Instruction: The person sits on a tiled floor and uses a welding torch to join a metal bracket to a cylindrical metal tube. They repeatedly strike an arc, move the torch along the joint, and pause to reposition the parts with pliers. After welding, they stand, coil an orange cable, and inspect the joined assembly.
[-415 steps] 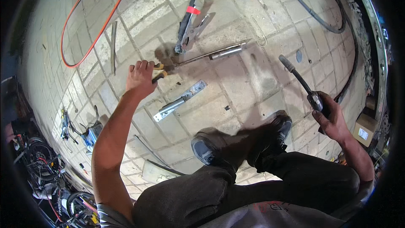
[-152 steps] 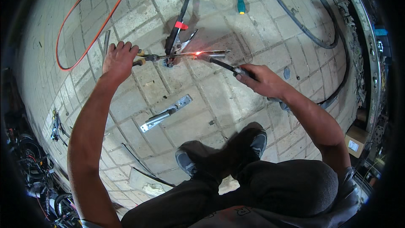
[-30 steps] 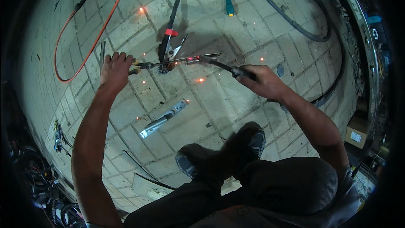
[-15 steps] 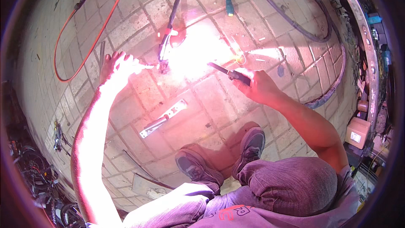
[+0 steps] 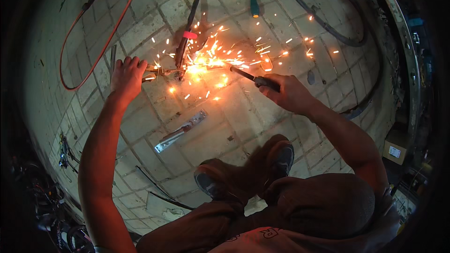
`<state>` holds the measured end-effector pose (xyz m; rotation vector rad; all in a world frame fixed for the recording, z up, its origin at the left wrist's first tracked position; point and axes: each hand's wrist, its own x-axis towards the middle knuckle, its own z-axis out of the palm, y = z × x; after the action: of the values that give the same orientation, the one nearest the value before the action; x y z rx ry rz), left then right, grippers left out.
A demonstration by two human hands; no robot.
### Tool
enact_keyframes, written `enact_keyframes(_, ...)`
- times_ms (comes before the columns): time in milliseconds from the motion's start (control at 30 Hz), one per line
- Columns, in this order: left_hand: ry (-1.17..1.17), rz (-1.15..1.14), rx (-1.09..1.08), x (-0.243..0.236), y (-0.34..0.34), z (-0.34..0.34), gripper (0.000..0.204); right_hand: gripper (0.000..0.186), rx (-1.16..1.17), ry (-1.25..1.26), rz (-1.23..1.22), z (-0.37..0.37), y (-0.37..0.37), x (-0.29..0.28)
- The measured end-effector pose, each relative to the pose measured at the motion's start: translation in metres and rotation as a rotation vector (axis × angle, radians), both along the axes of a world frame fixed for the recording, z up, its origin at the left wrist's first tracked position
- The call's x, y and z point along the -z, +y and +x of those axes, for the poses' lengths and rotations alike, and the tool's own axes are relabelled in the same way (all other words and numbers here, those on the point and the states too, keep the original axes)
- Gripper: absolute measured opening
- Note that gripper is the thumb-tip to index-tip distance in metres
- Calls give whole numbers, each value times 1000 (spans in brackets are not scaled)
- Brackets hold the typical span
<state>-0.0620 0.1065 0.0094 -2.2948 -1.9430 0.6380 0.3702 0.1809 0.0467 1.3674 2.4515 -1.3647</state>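
Note:
My right hand [image 5: 290, 93] is closed round the dark handle of a welding torch [image 5: 246, 76]. The torch's slim straight nose points left into a burst of orange sparks and glow [image 5: 204, 65]. To the left, my left hand [image 5: 127, 76] grips what look like pliers [image 5: 154, 69], their jaws reaching toward the glow. A dark clamp with a red piece [image 5: 189, 35] stands at the left side of the sparks, on the end of a thick black cable [image 5: 192, 11]. Glare and sparks hide the workpiece and the exact contact points.
A bent metal strip [image 5: 180, 131] lies on the paved floor [image 5: 225, 122] before my shoes [image 5: 276, 159]. Beyond the sparks lies a green-handled screwdriver [image 5: 254, 7]. A red cable [image 5: 117, 26] loops at far left. A cardboard box [image 5: 396, 150] stands at right.
The blinding white-pink arc has died down to orange sparks and glow, and the scene has darkened. Sparks now scatter over the floor. Both hands have stayed nearly in place.

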Motion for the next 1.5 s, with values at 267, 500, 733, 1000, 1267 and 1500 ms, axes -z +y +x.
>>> enact_keyframes(267,27,-45,-71,-15,-5,4,37,31,92,89,-77,13,-2,8)
enact_keyframes(500,-54,-4,-76,-17,-5,7,36,28,-7,70,1,2,4,1)
enact_keyframes(733,18,51,-11,-2,-3,3,25,30,-11,15,18,1,7,3)
enact_keyframes(1000,-815,227,-83,57,-14,-45,24,35,34,-217,-2,-5,7,1)
enact_keyframes(1267,-665,252,-26,54,-17,-49,31,39,-17,-154,2,-8,8,0)
enact_keyframes(1500,-90,136,52,-8,-4,2,28,37,66,122,10,5,2,9)
